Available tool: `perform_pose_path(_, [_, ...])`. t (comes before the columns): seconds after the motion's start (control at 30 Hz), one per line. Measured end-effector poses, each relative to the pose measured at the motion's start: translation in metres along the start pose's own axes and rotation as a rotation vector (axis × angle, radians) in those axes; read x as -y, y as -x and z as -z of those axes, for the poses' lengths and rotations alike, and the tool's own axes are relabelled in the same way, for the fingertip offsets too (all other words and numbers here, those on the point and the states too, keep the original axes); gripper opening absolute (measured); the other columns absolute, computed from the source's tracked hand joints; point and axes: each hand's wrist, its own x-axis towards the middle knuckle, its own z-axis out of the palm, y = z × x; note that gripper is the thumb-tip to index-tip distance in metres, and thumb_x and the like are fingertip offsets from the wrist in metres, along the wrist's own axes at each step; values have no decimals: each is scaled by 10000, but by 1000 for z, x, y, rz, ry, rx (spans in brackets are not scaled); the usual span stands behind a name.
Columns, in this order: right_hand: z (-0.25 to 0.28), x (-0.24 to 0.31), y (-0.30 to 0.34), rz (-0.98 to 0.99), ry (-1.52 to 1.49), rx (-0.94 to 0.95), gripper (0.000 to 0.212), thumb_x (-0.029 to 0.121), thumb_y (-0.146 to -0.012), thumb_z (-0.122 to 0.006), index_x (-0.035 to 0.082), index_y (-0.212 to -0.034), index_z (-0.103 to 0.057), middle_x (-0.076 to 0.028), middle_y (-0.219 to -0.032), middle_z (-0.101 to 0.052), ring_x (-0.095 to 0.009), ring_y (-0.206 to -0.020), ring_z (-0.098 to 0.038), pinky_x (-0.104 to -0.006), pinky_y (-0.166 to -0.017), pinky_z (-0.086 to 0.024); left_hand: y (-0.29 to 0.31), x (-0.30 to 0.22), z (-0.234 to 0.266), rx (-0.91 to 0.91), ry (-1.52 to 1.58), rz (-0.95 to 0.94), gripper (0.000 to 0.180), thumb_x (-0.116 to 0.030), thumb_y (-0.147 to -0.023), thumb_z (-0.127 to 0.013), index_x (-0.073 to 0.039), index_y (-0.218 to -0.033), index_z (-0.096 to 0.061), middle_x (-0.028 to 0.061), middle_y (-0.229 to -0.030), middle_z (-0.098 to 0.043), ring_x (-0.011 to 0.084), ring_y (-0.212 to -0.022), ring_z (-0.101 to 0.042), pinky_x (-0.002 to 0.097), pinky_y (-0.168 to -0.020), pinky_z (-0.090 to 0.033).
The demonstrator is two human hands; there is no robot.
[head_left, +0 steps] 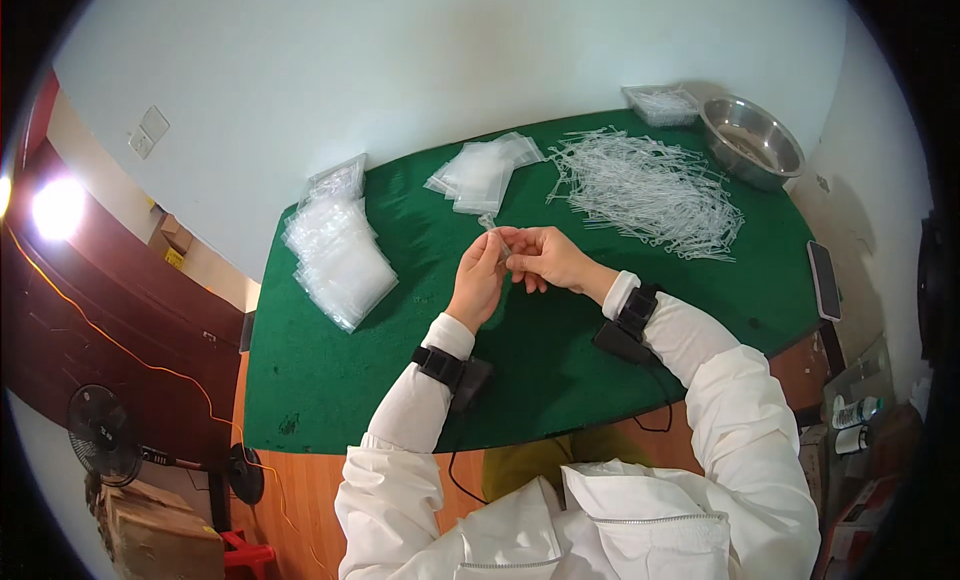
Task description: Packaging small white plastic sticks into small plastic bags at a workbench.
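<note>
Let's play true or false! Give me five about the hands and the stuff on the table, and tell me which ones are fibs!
1. The left hand and right hand are close together. True.
2. The left hand is empty. False: the left hand pinches a small clear thing.
3. The table has a green top. True.
4. The metal bowl is at the front left. False: the bowl is at the back right.
5. Thin clear sticks lie in a pile. True.

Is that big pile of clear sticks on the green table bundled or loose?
Loose: the clear sticks lie crisscrossed in a spread heap, ends pointing many ways.
</note>
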Motion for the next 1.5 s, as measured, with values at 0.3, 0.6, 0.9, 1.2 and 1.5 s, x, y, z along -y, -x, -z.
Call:
perform_pose_path(0.3, [1, -5, -2, -59, 1, 0, 139, 124, -815, -620, 28, -890, -554, -45, -667, -590, -92, -458, -539, -192, -357, -381, 3, -5, -6, -18, -58, 16, 294, -273, -967, -363, -28, -1040, -510, 25, -865, -539, 123, -756, -515, 261, -671, -420])
perform_pose_path(0.6, [1, -6, 0, -86, 81, 5, 140, 140, -795, -645, 52, -862, -559, -36, -679, -593, -78, -481, -531, -199, -397, -392, 2, 1, -6, -93, -125, -52, 266, -258, -966, -368, -35, -941, -512, -31, -688, -448, 86, -643, -453, 242, -588, -395])
perform_pose_path(0.9, [14, 1, -5, 113, -29, -247, 114, 106, -772, -632, 35, -847, -585, -3, -726, -579, -56, -602, -507, -190, -500, -378, 2, 1, -13, -114, -340, 5, 237, -222, -959, -391, -39, -863, -506, -29, -654, -397, 57, -555, -365, 203, -503, -329])
perform_pose_path(1.2, [9, 3, -4, 134, -112, -224, 92, 84, -758, -633, 16, -793, -581, -23, -722, -585, -77, -638, -544, -211, -549, -424, 4, 1, -10, 122, -188, 95, 178, -187, -961, -382, -53, -910, -490, -19, -733, -401, 70, -606, -319, 222, -563, -312])
perform_pose_path(1.5, [7, 3, -4, 114, -191, -195, 68, 56, -788, -595, -2, -780, -562, -39, -666, -573, -88, -519, -531, -209, -491, -427, 8, 2, -18, 105, -4, 113, 214, -201, -968, -356, -51, -925, -503, -10, -806, -486, 68, -688, -431, 216, -663, -387])
